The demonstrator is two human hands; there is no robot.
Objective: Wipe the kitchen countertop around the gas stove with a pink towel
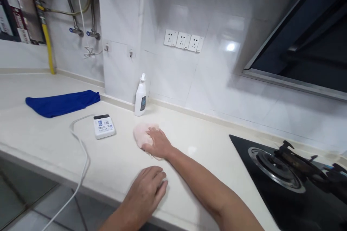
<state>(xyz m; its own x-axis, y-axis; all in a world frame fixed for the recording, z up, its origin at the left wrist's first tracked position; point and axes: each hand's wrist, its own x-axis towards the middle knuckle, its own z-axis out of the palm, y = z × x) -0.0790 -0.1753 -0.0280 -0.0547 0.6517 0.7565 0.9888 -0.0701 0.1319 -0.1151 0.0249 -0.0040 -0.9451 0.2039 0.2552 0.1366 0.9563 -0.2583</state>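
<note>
My right hand [158, 143] lies over a pale pink cloth [141, 134] and presses it against the cream countertop [187, 119]. The cloth is bunched and sticks out past the fingertips on the left. Nearer the counter's front edge, my left hand [148, 189] rests palm down with its fingers loosely bent and nothing seen in it. Behind the cloth, close to the wall, a white spray bottle [140, 98] with a dark label stands upright.
A white device [104, 127] with a cable [86, 158] running over the front edge lies to the left. Behind it is a blue cloth [63, 103]. A black gas stove [260, 173] is on the right, below a dark range hood [306, 39]. Wall sockets [183, 40] sit above.
</note>
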